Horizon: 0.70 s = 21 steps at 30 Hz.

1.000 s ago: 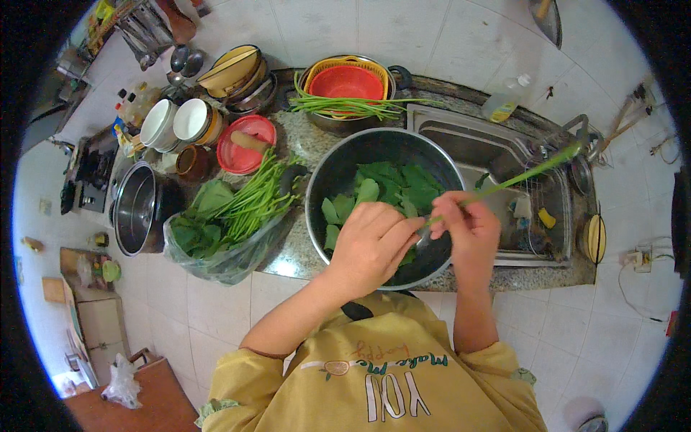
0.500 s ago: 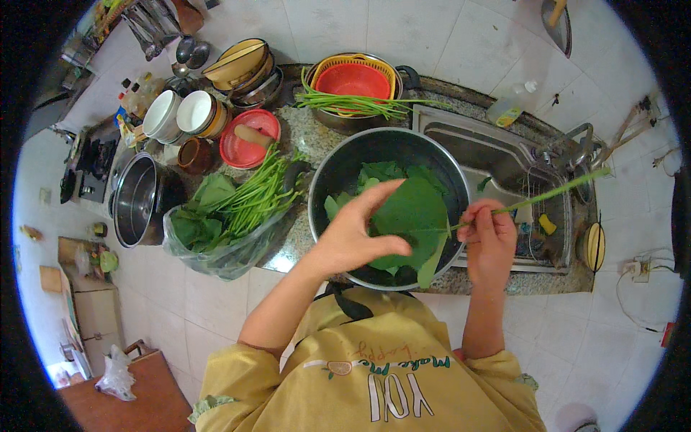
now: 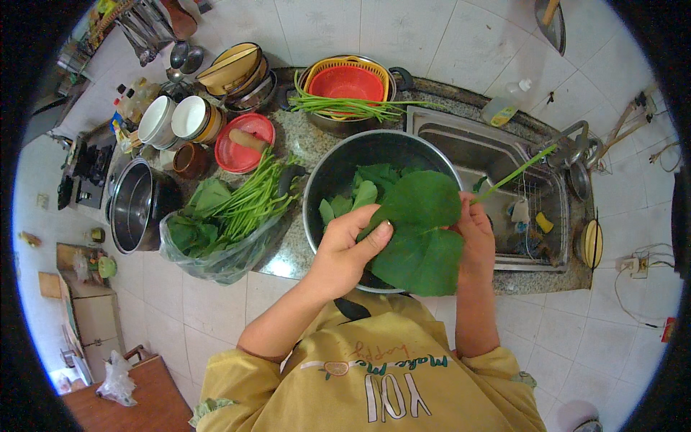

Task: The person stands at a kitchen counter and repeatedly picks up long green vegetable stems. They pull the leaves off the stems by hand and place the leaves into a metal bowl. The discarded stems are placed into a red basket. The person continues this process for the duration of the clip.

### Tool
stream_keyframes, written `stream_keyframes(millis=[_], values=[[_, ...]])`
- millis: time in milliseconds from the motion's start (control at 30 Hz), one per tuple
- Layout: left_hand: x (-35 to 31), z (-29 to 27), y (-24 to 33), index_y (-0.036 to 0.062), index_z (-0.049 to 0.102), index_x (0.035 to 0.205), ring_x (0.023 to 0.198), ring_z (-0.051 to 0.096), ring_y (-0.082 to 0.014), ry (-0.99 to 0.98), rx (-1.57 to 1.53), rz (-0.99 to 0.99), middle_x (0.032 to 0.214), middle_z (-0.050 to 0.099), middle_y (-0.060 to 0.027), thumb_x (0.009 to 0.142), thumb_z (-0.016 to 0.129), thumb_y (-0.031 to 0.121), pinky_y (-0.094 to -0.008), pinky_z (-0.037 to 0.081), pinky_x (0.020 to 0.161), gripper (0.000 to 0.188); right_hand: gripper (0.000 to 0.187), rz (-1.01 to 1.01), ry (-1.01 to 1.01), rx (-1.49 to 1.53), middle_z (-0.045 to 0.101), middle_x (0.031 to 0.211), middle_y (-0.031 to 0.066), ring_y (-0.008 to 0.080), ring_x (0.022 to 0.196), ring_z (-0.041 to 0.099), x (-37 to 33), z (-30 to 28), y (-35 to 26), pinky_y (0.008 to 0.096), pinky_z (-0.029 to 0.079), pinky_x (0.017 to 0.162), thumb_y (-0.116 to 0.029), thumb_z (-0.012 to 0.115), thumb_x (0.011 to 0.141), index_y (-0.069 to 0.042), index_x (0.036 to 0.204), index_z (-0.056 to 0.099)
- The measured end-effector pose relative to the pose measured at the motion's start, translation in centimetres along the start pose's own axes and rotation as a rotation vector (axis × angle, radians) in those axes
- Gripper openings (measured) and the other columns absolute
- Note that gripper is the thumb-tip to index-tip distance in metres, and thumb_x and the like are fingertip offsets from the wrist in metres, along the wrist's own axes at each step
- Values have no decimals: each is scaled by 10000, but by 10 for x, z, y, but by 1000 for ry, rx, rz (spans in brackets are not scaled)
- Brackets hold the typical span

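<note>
leaf [image 3: 421, 234], broad, green, over the pot [image 3: 325, 176], left edge pinched by the left hand [image 3: 342, 252], stem [image 3: 515, 175] held in the right hand [image 3: 476, 234], with bagged greens [image 3: 245, 201] at left, sink [image 3: 464, 144] at right and, beyond, stalks [image 3: 345, 107] across a red basket [image 3: 349, 84].

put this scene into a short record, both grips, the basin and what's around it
left grip: leaf, pinched at its left side
right grip: stalk, slanting up to the right
basin: loose leaves inside
left of basin: bag with greens sticking out
behind basin: stems across baskets
right of basin: sink, yellow sponge inside
</note>
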<state>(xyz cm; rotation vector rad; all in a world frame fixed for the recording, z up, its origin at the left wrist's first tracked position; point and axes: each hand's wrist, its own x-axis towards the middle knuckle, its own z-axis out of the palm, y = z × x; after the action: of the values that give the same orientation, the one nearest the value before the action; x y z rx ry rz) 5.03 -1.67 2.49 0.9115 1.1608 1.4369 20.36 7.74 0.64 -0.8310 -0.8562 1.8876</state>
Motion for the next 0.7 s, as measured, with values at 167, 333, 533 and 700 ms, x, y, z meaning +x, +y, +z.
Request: stream_keyframes(millis=[167,333,533,700], values=[[3,-21,-12,-18,542,899,679,434,-118,40,315,16,766,538,-58,922,369,298,-278,382,611,361,156,-110,-55,-297,521,765,30,92,630,498,1,-2,-2,214,427,576,-156,428,904,-37,895,529],[19,-23,-2,-5,548,1044,1084,466,-259,-26,434,373,1110,535,-138,873,396,397,-355,327,931,463,155,-270,-219,-560,547,763,57,102,625,510,-2,0,6,217,426,573,-123,422,900,-14,893,532],[15,-5,-8,21,630,830,804,577,-231,-93,582,216,818,602,-119,696,670,115,-305,435,738,168,162,-291,-233,-499,554,780,63,107,628,514,-4,8,4,221,432,586,-140,434,898,-9,893,529],[13,-7,-9,-4,628,826,721,573,-180,-51,454,184,754,604,-97,723,631,75,-268,434,682,129,171,-223,-200,-420,561,801,68,113,632,521,-8,12,2,229,439,595,-146,434,898,0,901,523]])
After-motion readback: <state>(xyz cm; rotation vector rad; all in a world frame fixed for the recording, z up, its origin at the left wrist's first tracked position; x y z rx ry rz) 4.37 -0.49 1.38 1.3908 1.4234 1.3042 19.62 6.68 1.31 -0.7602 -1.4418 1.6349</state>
